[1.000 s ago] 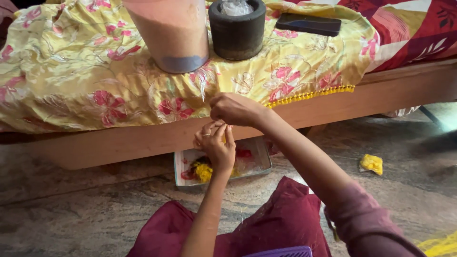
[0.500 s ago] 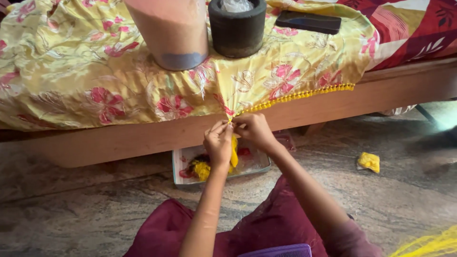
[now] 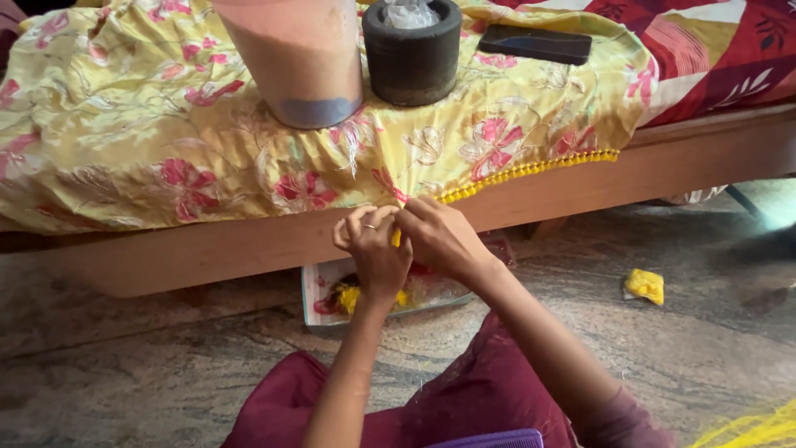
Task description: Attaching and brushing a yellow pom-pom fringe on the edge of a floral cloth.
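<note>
**Yellow fringe work at the edge of the floral cloth**

Wooden bed frame (image 3: 207, 249) spans the view from left to right, standing on a grey stone floor (image 3: 124, 382). A yellow cloth with pink flower print (image 3: 124, 141) is spread over the bed and hangs over its front edge. A row of small yellow tassels (image 3: 531, 170) runs along the right part of the cloth's hem and ends at the hands.

On the cloth stand a tall pinkish cylindrical container (image 3: 294, 58) and, just beside it to the right, a dark round stone-like pot (image 3: 412, 50). A flat black rectangular object (image 3: 537, 43) lies near the pot, further right.

Both hands meet at the hem, just below the cloth edge. The left hand (image 3: 373, 253), with a ring on one finger, has its fingers curled inward. The right hand (image 3: 439, 236) touches it, fingers bent toward the same spot. A short piece of yellow thread (image 3: 397, 238) shows between the two hands, pinched where the fingertips come together; which hand holds it cannot be told.

Below the hands, partly under the bed frame, lies a shallow white tray (image 3: 313, 286) holding yellow and red material. A small yellow scrap (image 3: 644, 285) lies on the floor well apart to the right.
</note>
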